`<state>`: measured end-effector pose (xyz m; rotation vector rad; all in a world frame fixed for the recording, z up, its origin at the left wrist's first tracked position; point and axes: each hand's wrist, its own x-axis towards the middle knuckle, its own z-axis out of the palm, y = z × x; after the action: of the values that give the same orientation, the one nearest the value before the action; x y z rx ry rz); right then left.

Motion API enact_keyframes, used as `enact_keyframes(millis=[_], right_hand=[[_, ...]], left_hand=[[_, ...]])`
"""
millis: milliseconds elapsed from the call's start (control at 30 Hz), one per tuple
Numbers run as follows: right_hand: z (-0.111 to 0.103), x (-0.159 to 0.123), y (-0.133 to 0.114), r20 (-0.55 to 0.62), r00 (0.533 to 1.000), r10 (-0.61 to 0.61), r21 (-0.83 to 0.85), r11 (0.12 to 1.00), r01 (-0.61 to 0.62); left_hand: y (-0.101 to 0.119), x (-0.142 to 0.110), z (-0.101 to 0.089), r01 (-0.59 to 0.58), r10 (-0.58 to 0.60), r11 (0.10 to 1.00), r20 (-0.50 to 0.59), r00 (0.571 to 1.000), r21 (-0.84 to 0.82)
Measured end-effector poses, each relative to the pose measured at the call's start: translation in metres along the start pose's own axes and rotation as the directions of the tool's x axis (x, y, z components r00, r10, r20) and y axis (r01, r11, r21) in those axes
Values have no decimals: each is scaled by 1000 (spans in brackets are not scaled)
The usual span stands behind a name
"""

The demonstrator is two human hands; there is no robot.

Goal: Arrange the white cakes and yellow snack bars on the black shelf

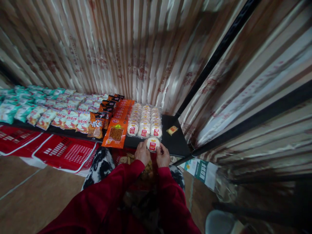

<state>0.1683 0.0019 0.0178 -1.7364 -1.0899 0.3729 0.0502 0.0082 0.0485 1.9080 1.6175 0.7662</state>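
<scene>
Both hands meet on one round white bun packet (153, 143) with a red label, held at the front edge of the black shelf (179, 143). My left hand (142, 152) grips its left side with curled fingers. My right hand (162, 156) pinches its right side. Just behind it lie three rows of the same white bun packets (145, 121). Both sleeves are red.
Left of the buns lie orange snack packs (116, 134), dark orange bags (97, 125), and rows of red-white and teal packets (14, 109). A small yellow packet (172, 130) lies alone to the right. Red baskets (65, 152) sit below the shelf. Striped plastic sheeting hangs behind.
</scene>
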Motion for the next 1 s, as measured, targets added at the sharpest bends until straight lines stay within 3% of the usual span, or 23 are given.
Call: enact_keyframes(millis=[167,400,1000], right_hand=[[-2,13,6,12,1000,-5,-42,999,6],[-4,31,8,-15,1000,-10,-95,995,8],[6,61,20,18,999,-36,-264,964,39]], left_hand=[[8,9,4,-7,7,998,10,1000,58],[21,19,11,-25,26,999,23,999,-48],[24,30,27,-60,63,997,55,996,-55]])
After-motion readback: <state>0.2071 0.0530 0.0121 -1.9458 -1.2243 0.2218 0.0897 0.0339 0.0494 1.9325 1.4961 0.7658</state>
